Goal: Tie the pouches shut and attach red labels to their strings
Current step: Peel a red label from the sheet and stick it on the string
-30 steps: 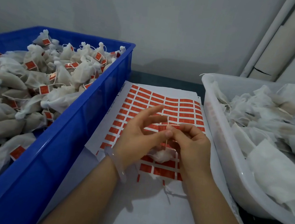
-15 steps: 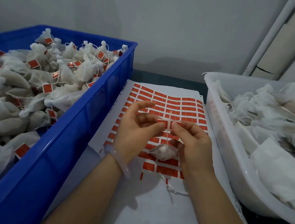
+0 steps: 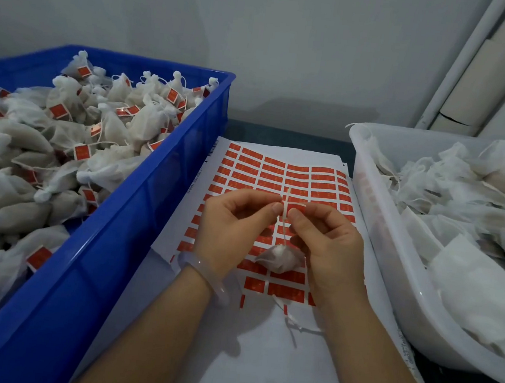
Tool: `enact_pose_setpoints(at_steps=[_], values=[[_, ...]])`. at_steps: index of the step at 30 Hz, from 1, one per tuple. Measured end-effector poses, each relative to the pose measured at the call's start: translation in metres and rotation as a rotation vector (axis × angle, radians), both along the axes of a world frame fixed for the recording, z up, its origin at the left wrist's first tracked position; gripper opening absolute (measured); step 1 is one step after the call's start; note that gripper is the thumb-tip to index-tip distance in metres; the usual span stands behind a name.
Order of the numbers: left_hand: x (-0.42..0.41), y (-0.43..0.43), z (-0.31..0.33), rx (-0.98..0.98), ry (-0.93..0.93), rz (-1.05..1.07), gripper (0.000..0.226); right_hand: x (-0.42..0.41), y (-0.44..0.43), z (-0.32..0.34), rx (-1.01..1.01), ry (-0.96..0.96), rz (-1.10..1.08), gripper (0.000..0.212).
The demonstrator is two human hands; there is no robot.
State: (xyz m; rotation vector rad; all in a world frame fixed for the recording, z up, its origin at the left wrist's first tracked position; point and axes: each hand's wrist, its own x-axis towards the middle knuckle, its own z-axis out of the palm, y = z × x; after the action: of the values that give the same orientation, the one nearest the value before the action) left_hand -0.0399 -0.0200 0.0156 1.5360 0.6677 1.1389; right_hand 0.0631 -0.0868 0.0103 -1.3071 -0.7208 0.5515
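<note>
A small white pouch (image 3: pixel 279 259) hangs by its string (image 3: pixel 284 226) just above the sheet of red labels (image 3: pixel 265 174). My left hand (image 3: pixel 235 224) and my right hand (image 3: pixel 324 240) both pinch the string near its top, thumbs and forefingers almost meeting. A red label (image 3: pixel 295 209) sits between my right fingertips at the string. The string's loose end sticks up above the fingers. A pale bangle is on my left wrist.
A blue crate (image 3: pixel 136 209) on the left holds several tied pouches with red labels. A white tub (image 3: pixel 376 224) on the right holds several untied white pouches. A loose string scrap (image 3: pixel 296 324) lies on the white paper. Wall and pipes stand behind.
Both hands have lifted the pouch, so it now hangs lower beneath my fingers on a longer stretch of string. My left fingers have curled in from their spread pose.
</note>
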Motion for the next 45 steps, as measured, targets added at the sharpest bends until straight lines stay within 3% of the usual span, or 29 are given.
enact_pose_setpoints(at_steps=[13, 18, 22, 30, 45], values=[[0.0011, -0.0033, 0.0027, -0.053, -0.103, -0.026, 0.018, -0.0048, -0.0019, 0.0054, -0.025, -0.049, 0.055, 0.021], [0.0013, -0.0040, 0.0030, -0.066, -0.110, -0.053, 0.019, -0.0029, -0.0033, 0.0065, -0.006, -0.078, 0.050, 0.017], [0.0013, -0.0046, 0.0034, -0.066, -0.119, -0.057, 0.018, -0.0022, -0.0041, 0.0059, 0.007, -0.132, 0.043, 0.002], [0.0012, -0.0055, 0.0051, -0.072, -0.133, -0.047, 0.017, -0.0034, -0.0044, 0.0053, 0.063, -0.246, -0.031, 0.011], [-0.0002, -0.0065, 0.0048, -0.062, -0.136, -0.059, 0.016, -0.0027, -0.0044, 0.0055, 0.050, -0.240, -0.083, 0.012]])
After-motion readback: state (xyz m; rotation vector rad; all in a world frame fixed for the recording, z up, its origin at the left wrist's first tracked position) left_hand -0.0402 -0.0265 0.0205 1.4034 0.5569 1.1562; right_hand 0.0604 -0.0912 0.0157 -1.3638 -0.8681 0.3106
